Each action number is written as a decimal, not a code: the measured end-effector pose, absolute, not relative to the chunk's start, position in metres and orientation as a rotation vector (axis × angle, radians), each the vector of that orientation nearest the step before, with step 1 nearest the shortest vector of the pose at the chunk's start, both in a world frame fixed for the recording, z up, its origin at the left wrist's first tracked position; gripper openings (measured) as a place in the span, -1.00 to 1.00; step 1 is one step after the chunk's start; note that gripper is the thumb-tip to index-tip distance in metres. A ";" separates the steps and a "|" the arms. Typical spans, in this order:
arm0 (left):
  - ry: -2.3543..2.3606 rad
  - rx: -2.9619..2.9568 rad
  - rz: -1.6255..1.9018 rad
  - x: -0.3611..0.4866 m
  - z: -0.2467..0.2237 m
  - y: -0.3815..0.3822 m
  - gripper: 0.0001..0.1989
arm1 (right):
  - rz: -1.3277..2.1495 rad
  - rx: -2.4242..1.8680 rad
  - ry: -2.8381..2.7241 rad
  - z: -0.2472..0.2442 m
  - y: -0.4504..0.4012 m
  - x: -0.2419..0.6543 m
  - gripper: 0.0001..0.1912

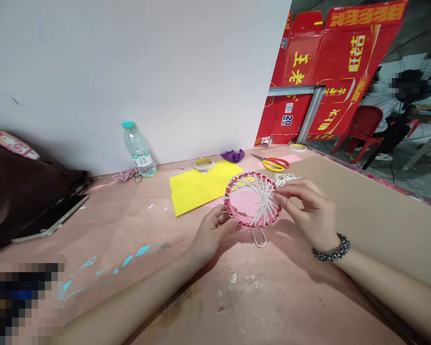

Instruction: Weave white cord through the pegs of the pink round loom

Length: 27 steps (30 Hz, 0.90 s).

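Hands in view: 2, both the wearer's. Work surface: 1 pinkish table (187, 306), blue smears on its left part.

Far left: 1 dark brown bag (28, 187); partly under it, 1 flat dark-screened device (52, 218). Next, 1 bundle of speckled pink cord (125, 175), then 1 clear bottle (138, 151), upright, teal cap on, just beside the bundle.

Centre-left: yellow paper (192, 191), apparently 2 overlapping sheets; 1 tape roll (204, 165) at its far edge. Left hand (215, 230): thumb and fingers closed on the lower left rim of 1 strung pink ring (266, 201). Ring is raised over the table, tilted towards the wearer; many white strands cross it, crowding to the right; exact count not possible. 1 white loop (259, 238) hangs below the rim. Beyond the ring, 1 crumpled purple piece (232, 155).

Right of centre: 1 pair of scissors (276, 165), red and yellow handles, on pink paper; 1 heap of white cord (286, 179) behind the right hand (314, 211). That hand: thumb and forefinger brought together at the ring's right edge; cannot tell whether rim or strand lies between. 1 beaded bracelet (331, 249) at its wrist.

Farther right: second tape roll (297, 148).
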<state>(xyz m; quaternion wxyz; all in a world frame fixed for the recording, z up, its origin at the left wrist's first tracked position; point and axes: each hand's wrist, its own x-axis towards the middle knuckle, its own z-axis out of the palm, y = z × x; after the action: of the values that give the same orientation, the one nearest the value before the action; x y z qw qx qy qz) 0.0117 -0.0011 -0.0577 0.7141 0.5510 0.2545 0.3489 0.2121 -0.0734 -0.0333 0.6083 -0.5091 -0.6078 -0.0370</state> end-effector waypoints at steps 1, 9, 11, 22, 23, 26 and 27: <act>0.575 1.216 0.778 0.012 -0.058 -0.001 -0.61 | -0.141 -1.171 -1.441 -0.033 -0.074 0.213 -0.89; 0.639 1.184 0.830 0.014 -0.059 -0.006 -0.66 | -0.406 -1.119 -1.550 -0.032 -0.084 0.217 -0.78; 0.638 1.162 0.875 0.015 -0.059 -0.005 -0.66 | -0.435 -1.071 -1.606 -0.028 -0.088 0.215 -0.70; 0.701 1.079 1.319 0.001 -0.066 0.054 -0.65 | 0.635 -0.621 -2.123 0.002 -0.130 0.185 -0.58; 0.700 1.033 1.335 -0.001 -0.067 0.059 -0.66 | 0.820 -0.587 -2.145 0.000 -0.132 0.180 -0.61; 0.703 0.891 1.344 -0.004 -0.069 0.065 -0.70 | 1.223 -0.525 -2.200 -0.007 -0.135 0.163 -0.74; 0.704 0.862 1.345 -0.004 -0.069 0.065 -0.72 | 1.275 -0.512 -2.223 -0.009 -0.136 0.157 -0.70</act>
<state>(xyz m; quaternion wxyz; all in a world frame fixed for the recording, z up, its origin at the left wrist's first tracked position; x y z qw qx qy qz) -0.0043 0.0652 -0.0688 0.6427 0.3784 0.3089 0.5902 0.1574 -0.1361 -0.0089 0.2609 -0.1890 -0.8212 0.4711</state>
